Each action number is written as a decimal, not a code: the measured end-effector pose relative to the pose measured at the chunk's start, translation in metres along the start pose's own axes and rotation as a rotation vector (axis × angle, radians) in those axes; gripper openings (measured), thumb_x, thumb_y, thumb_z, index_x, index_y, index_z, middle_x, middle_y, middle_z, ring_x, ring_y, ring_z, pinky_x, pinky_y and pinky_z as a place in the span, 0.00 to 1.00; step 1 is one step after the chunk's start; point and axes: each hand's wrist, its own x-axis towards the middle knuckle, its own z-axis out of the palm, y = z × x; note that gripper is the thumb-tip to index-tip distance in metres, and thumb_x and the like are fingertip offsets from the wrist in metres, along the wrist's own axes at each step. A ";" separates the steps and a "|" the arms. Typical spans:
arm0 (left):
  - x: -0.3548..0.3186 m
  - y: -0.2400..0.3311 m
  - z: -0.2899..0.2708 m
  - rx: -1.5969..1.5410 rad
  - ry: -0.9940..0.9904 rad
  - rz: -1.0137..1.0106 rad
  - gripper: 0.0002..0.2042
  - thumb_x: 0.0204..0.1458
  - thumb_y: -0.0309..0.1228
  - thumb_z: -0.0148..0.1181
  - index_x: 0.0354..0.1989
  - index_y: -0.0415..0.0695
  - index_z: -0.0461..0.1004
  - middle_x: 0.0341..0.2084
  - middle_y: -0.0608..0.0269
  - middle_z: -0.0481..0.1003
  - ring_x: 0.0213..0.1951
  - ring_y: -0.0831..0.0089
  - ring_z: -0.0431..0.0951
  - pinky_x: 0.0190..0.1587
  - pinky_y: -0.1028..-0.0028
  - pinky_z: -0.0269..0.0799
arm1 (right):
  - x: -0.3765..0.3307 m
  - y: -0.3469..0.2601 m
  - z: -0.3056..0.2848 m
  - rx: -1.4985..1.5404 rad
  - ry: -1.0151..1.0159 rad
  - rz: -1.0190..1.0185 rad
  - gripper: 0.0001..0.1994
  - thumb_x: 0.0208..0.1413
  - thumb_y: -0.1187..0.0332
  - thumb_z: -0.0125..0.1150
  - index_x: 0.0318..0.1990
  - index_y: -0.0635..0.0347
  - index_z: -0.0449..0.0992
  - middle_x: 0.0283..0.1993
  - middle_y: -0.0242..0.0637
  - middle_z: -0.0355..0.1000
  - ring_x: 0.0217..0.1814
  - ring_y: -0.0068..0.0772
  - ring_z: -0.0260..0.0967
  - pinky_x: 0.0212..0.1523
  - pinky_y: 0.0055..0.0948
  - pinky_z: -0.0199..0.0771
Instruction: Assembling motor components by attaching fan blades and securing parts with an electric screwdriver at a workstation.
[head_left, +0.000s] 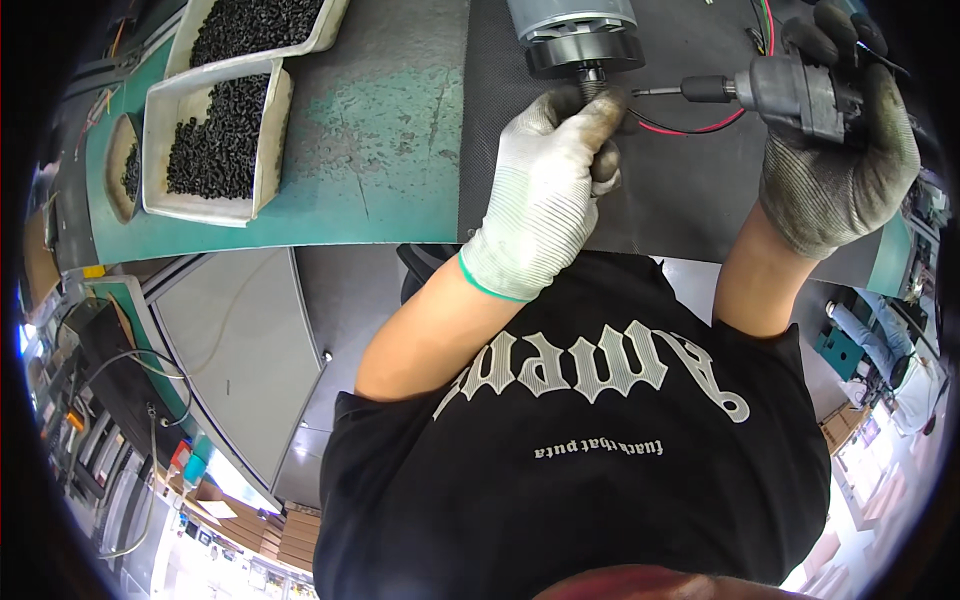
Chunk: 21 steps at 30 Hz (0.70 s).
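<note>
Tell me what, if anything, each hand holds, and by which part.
Right hand: the power driver, gripped around its grey body. Left hand: at the shaft on the motor, but whether it grips this cannot be told.

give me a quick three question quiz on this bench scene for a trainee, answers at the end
1. Which hand holds the power tool?
2. True or false: the trays of small black parts sit to the right of the motor.
3. The tool's bit points toward: a) the ceiling, b) the left hand, c) the right wrist.

Key: 1. the right hand; 2. false, they are to its left; 3. b.
</note>
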 end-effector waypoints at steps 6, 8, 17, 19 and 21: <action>0.001 0.002 0.008 -0.223 0.139 0.035 0.08 0.60 0.27 0.52 0.44 0.37 0.68 0.27 0.67 0.71 0.25 0.81 0.71 0.30 0.80 0.68 | 0.004 0.003 0.008 -0.089 -0.031 -0.057 0.18 0.52 0.76 0.54 0.52 0.73 0.67 0.49 0.55 0.69 0.48 0.47 0.70 0.46 0.39 0.74; 0.004 0.001 0.004 -0.119 0.154 0.045 0.09 0.59 0.27 0.54 0.45 0.36 0.68 0.28 0.65 0.72 0.25 0.80 0.72 0.30 0.80 0.69 | 0.004 0.004 0.009 -0.120 -0.042 -0.078 0.18 0.52 0.76 0.54 0.52 0.73 0.67 0.49 0.55 0.69 0.48 0.47 0.70 0.46 0.39 0.74; 0.002 -0.002 0.011 0.144 0.323 0.133 0.12 0.52 0.24 0.62 0.41 0.32 0.68 0.29 0.56 0.76 0.24 0.76 0.77 0.27 0.79 0.75 | 0.002 0.003 0.022 -0.230 -0.100 -0.176 0.17 0.53 0.77 0.53 0.50 0.74 0.69 0.48 0.56 0.69 0.47 0.47 0.71 0.45 0.38 0.75; 0.003 -0.002 0.011 0.146 0.344 0.133 0.12 0.52 0.23 0.63 0.41 0.32 0.68 0.29 0.56 0.77 0.24 0.75 0.78 0.27 0.79 0.75 | 0.001 -0.001 0.033 -0.249 -0.114 -0.194 0.17 0.53 0.77 0.53 0.50 0.74 0.69 0.48 0.57 0.69 0.47 0.47 0.71 0.45 0.38 0.76; 0.004 -0.004 0.011 0.172 0.341 0.153 0.12 0.52 0.24 0.63 0.41 0.31 0.68 0.29 0.55 0.77 0.25 0.74 0.78 0.27 0.78 0.76 | 0.000 0.000 0.027 -0.267 -0.129 -0.210 0.16 0.53 0.77 0.52 0.50 0.74 0.69 0.48 0.57 0.69 0.47 0.47 0.71 0.45 0.37 0.76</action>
